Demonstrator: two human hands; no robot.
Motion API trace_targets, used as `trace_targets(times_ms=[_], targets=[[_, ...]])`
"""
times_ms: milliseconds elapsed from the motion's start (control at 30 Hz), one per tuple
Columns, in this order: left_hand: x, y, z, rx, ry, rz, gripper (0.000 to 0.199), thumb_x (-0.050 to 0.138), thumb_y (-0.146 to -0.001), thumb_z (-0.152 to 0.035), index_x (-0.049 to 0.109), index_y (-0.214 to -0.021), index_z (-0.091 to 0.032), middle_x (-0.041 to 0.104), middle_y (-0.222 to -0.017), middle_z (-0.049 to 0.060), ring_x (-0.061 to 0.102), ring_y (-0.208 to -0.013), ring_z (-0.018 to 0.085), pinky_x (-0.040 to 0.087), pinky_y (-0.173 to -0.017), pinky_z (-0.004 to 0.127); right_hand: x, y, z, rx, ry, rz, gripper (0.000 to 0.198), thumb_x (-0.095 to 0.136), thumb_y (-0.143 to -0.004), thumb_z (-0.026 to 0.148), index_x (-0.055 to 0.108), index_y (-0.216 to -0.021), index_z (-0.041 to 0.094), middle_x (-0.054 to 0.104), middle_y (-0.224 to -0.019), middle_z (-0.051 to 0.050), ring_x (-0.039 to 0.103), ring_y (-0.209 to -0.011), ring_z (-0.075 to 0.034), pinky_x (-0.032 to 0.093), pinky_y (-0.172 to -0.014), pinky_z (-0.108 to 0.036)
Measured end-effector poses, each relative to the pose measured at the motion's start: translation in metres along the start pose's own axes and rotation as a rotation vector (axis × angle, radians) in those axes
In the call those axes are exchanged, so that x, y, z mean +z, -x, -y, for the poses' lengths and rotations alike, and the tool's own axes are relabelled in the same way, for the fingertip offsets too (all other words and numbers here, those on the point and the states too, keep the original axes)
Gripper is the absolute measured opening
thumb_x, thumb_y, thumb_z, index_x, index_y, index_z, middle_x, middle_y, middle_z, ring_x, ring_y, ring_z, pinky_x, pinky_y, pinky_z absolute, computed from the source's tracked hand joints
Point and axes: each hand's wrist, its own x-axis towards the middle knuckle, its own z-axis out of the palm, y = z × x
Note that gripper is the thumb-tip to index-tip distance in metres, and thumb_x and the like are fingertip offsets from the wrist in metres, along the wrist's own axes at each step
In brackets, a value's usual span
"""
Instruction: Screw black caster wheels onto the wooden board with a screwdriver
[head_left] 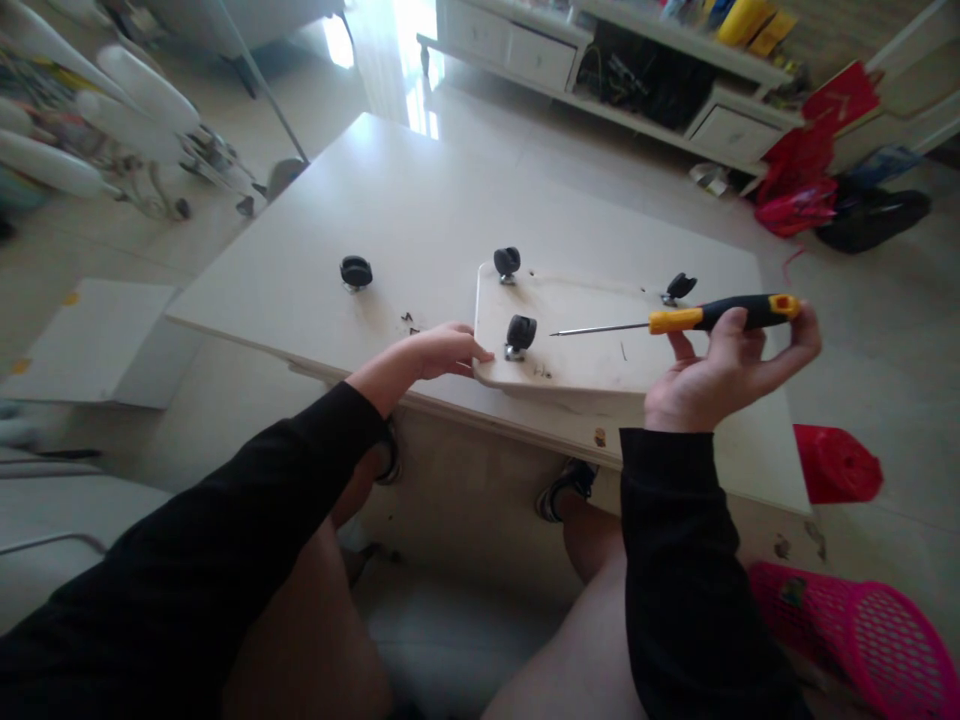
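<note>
In my right hand [731,355] is a screwdriver [675,318] with a black and yellow handle. Its shaft points left, over a white board [585,365] with rounded corners. My left hand [450,352] grips the near left corner of this board, thumb on top, with some fingers hidden by the edge. Black caster wheels stand on the board: one at the near left [520,335], one at the far left [507,263] and one at the far right [681,287], beyond the screwdriver. Another loose-looking caster [355,272] sits on the white table [300,235], left of the board.
A white cabinet [510,55] with drawers runs along the back. Red bags [799,190] lie at its right end. A red roll [836,463] and a pink basket [892,640] are at the right. A white box [97,340] stands left of the table.
</note>
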Motion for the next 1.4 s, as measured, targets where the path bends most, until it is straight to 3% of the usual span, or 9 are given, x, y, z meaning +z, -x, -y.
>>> trace_targets(times_ms=[67,133,233,333,567,733,900,1133,1400], targets=[[-0.007,-0.003,0.001,0.101,-0.183,-0.179,0.072,0.077,-0.077,-0.016,0.055,-0.145,-0.022,0.064,-0.138,0.016,0.067,-0.124,0.033,0.061,-0.105,0.048,0.005,0.003,0.012,0.041,-0.011,0.016,0.054,0.060,-0.092,0.028,0.042,-0.141,0.039,0.062,-0.128,-0.004,0.074,-0.109,-0.025,0.069,-0.057,-0.032],[-0.009,-0.007,0.003,0.309,-0.369,-0.325,0.093,0.079,-0.071,-0.015,0.048,-0.157,-0.029,0.054,-0.150,0.015,0.060,-0.134,0.035,0.055,-0.115,0.053,0.010,0.005,0.023,0.117,-0.015,0.075,0.059,0.063,-0.088,0.029,0.041,-0.142,0.040,0.058,-0.137,-0.003,0.073,-0.115,-0.025,0.071,-0.062,-0.036],[-0.006,-0.010,0.005,0.630,-0.506,-0.248,0.085,0.076,-0.070,-0.015,0.059,-0.151,-0.034,0.049,-0.153,0.009,0.053,-0.143,0.034,0.045,-0.125,0.053,0.018,0.008,0.034,0.131,0.004,0.119,0.062,0.065,-0.085,0.033,0.041,-0.142,0.039,0.054,-0.140,-0.004,0.072,-0.115,-0.024,0.071,-0.068,-0.039],[0.000,-0.009,0.005,0.732,-0.513,-0.165,0.065,0.075,-0.073,-0.017,0.068,-0.136,-0.030,0.054,-0.146,0.009,0.054,-0.142,0.031,0.041,-0.127,0.050,0.025,0.011,0.034,0.078,0.001,0.188,0.064,0.065,-0.082,0.035,0.041,-0.141,0.038,0.057,-0.132,-0.005,0.072,-0.111,-0.023,0.069,-0.068,-0.039],[0.002,-0.005,0.003,0.749,-0.406,-0.236,0.039,0.077,-0.072,-0.025,0.065,-0.109,-0.024,0.069,-0.134,0.008,0.062,-0.131,0.030,0.050,-0.110,0.047,0.036,0.018,0.029,-0.019,-0.032,0.319,0.064,0.069,-0.084,0.041,0.043,-0.142,0.038,0.055,-0.135,-0.007,0.068,-0.115,-0.023,0.067,-0.073,-0.038],[0.001,-0.001,0.000,0.728,-0.355,-0.196,0.034,0.078,-0.073,-0.027,0.061,-0.102,-0.023,0.073,-0.138,0.010,0.066,-0.130,0.029,0.051,-0.107,0.046,0.043,0.020,0.032,-0.052,-0.073,0.288,0.060,0.071,-0.085,0.042,0.048,-0.139,0.037,0.055,-0.137,-0.007,0.068,-0.113,-0.023,0.066,-0.072,-0.037],[0.002,-0.003,0.000,0.729,-0.342,-0.191,0.035,0.079,-0.074,-0.029,0.064,-0.105,-0.022,0.077,-0.130,0.009,0.069,-0.124,0.028,0.052,-0.106,0.047,0.045,0.021,0.025,-0.042,-0.050,0.310,0.060,0.071,-0.088,0.048,0.047,-0.142,0.038,0.059,-0.127,-0.005,0.070,-0.105,-0.022,0.069,-0.081,-0.047],[0.001,-0.006,0.003,0.696,-0.355,-0.199,0.035,0.081,-0.071,-0.031,0.063,-0.100,-0.022,0.076,-0.116,0.007,0.069,-0.117,0.026,0.051,-0.105,0.046,0.043,0.019,0.011,-0.077,-0.059,0.372,0.064,0.071,-0.089,0.055,0.044,-0.146,0.040,0.057,-0.129,-0.005,0.069,-0.113,-0.022,0.068,-0.089,-0.051],[0.006,0.002,0.002,0.558,-0.433,-0.195,0.056,0.084,-0.066,-0.024,0.049,-0.109,-0.026,0.071,-0.112,0.005,0.066,-0.097,0.023,0.053,-0.083,0.040,0.042,0.019,0.009,-0.049,-0.067,0.422,0.064,0.068,-0.093,0.055,0.041,-0.150,0.045,0.051,-0.143,-0.005,0.067,-0.124,-0.024,0.069,-0.091,-0.050]])
